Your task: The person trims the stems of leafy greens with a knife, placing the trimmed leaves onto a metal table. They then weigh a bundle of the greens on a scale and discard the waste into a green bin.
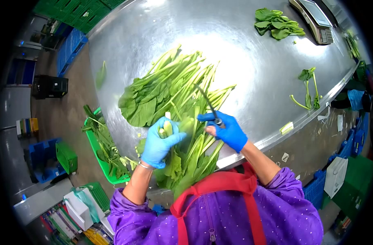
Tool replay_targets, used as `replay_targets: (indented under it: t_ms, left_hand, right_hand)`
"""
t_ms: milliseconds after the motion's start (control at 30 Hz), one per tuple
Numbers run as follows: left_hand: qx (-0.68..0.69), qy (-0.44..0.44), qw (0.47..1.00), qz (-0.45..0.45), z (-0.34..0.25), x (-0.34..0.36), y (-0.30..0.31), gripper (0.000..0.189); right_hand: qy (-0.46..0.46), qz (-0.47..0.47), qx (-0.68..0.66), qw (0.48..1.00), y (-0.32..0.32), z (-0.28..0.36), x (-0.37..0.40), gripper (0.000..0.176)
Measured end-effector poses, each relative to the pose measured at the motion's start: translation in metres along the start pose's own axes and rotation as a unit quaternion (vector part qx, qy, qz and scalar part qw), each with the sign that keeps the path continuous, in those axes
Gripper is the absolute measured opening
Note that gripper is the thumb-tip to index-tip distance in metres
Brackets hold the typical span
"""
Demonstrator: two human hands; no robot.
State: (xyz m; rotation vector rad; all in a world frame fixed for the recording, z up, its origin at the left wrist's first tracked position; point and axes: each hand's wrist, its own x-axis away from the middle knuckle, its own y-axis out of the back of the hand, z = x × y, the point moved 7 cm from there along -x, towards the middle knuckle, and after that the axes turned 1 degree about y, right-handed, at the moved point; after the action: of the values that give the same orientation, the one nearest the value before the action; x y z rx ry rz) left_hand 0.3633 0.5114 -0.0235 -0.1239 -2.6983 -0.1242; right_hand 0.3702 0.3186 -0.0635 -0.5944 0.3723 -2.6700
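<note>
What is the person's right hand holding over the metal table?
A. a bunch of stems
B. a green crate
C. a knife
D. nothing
C: the right hand grips a knife, its blade over the leafy greens; the left hand holds the bunch of stems.

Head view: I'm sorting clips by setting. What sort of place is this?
Probably a vegetable packing room: steel table heaped with leafy greens, a weighing scale, plastic crates on the floor.
</note>
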Motion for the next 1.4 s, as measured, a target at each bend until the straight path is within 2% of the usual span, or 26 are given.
replay_targets:
  t_ms: [33, 100, 133, 200, 233, 267, 333, 433, 500, 533, 567, 633, 667, 700, 733, 767, 800, 867, 900, 967, 1067, 1167, 1267, 1333, 1367, 1400]
  left_hand:
    - [0.006, -0.007, 1.0, 0.005, 0.002, -0.001, -0.004, 0.023]
    - [0.018, -0.02, 1.0, 0.014, 0.003, -0.002, -0.011, 0.023]
    - [0.002, -0.021, 1.0, 0.013, 0.004, -0.002, -0.008, 0.02]
    - [-0.092, -0.094, 0.987, -0.092, -0.019, 0.0, 0.019, 0.019]
    - [-0.137, -0.128, 0.972, -0.144, -0.029, 0.002, 0.035, 0.018]
    - [-0.266, -0.231, 0.908, -0.229, -0.048, 0.009, 0.059, 0.018]
    - [-0.385, -0.33, 0.805, -0.308, -0.07, 0.025, 0.077, 0.021]
    - [-0.203, -0.251, 0.938, -0.124, -0.047, 0.022, 0.018, 0.027]
    - [-0.202, -0.092, 0.975, -0.033, -0.013, 0.013, -0.004, 0.031]
    - [-0.13, -0.064, 0.989, 0.0, 0.0, 0.008, -0.007, 0.033]
    - [-0.112, -0.06, 0.992, -0.011, 0.004, 0.006, -0.003, 0.033]
    - [-0.074, -0.049, 0.996, -0.032, 0.012, 0.005, 0.008, 0.032]
    - [-0.059, -0.029, 0.997, -0.047, 0.019, 0.005, 0.021, 0.032]
    - [0.004, -0.009, 0.999, -0.046, 0.026, 0.005, 0.031, 0.031]
    - [0.07, -0.013, 0.997, -0.037, 0.019, 0.009, 0.033, 0.032]
    - [0.136, -0.016, 0.99, -0.027, 0.011, 0.013, 0.033, 0.033]
    - [0.151, -0.006, 0.988, -0.044, 0.012, 0.015, 0.035, 0.039]
    - [0.171, 0.009, 0.985, -0.007, 0.011, 0.013, 0.024, 0.046]
    - [0.182, 0.008, 0.983, 0.015, 0.013, 0.011, 0.017, 0.045]
    - [0.173, 0.054, 0.983, 0.041, 0.022, 0.009, 0.002, 0.031]
    - [0.151, 0.013, 0.988, 0.028, 0.01, 0.005, -0.009, 0.018]
    - [-0.012, -0.115, 0.992, 0.052, -0.036, -0.004, -0.018, 0.017]
    - [-0.186, -0.262, 0.942, 0.095, -0.094, -0.001, -0.046, 0.019]
    - [-0.251, -0.329, 0.897, 0.157, -0.109, -0.013, -0.063, 0.021]
    - [-0.252, -0.349, 0.883, 0.185, -0.109, -0.019, -0.071, 0.019]
    - [-0.172, -0.294, 0.905, 0.254, -0.103, -0.024, -0.081, 0.018]
  right_hand:
    - [0.074, 0.018, -0.029, 0.997, -0.012, 0.007, -0.009, 0.034]
    - [0.138, -0.006, 0.176, 0.975, -0.021, 0.013, -0.02, 0.035]
    - [0.075, 0.001, 0.122, 0.99, -0.019, 0.01, -0.021, 0.034]
    - [-0.054, 0.02, 0.012, 0.998, -0.016, 0.009, -0.016, 0.033]
    - [-0.046, 0.007, 0.026, 0.999, -0.01, 0.007, -0.015, 0.032]
    - [-0.038, -0.007, 0.038, 0.999, -0.002, 0.002, -0.013, 0.032]
    - [0.002, -0.023, 0.018, 1.0, -0.006, 0.009, -0.01, 0.033]
    - [0.043, 0.011, -0.054, 0.998, -0.038, 0.022, -0.008, 0.037]
    - [0.08, 0.046, 0.04, 0.995, -0.052, 0.032, -0.007, 0.037]
    - [0.093, 0.053, 0.087, 0.99, -0.05, 0.032, -0.007, 0.036]
    - [0.105, 0.058, 0.133, 0.984, -0.045, 0.031, -0.006, 0.035]
    - [-0.023, 0.108, 0.068, 0.991, -0.015, 0.016, -0.004, 0.033]
    - [-0.065, 0.111, 0.102, 0.987, 0.008, 0.013, -0.005, 0.034]
    - [-0.028, 0.074, 0.234, 0.969, 0.044, 0.007, -0.015, 0.036]
    - [0.058, -0.045, 0.337, 0.939, 0.085, 0.006, -0.025, 0.037]
    - [0.085, -0.154, 0.417, 0.892, 0.115, 0.019, -0.031, 0.036]
    - [0.083, -0.218, 0.353, 0.906, 0.141, 0.015, -0.042, 0.035]
    - [0.155, -0.202, 0.398, 0.881, 0.15, 0.012, -0.065, 0.036]
    - [0.073, -0.167, 0.45, 0.874, 0.152, -0.002, -0.08, 0.036]
    - [0.031, -0.117, 0.477, 0.871, 0.154, -0.009, -0.09, 0.029]
    - [-0.062, -0.052, 0.31, 0.947, 0.138, 0.021, -0.066, 0.022]
    - [0.114, -0.063, 0.358, 0.925, 0.094, 0.09, -0.032, 0.019]
    - [0.149, -0.084, 0.31, 0.935, 0.074, 0.131, -0.013, 0.017]
    - [0.201, -0.029, 0.334, 0.92, 0.053, 0.151, 0.006, 0.016]
    - [0.225, 0.003, 0.349, 0.91, 0.045, 0.162, 0.012, 0.016]
    - [0.272, 0.028, 0.33, 0.903, 0.039, 0.173, 0.021, 0.019]
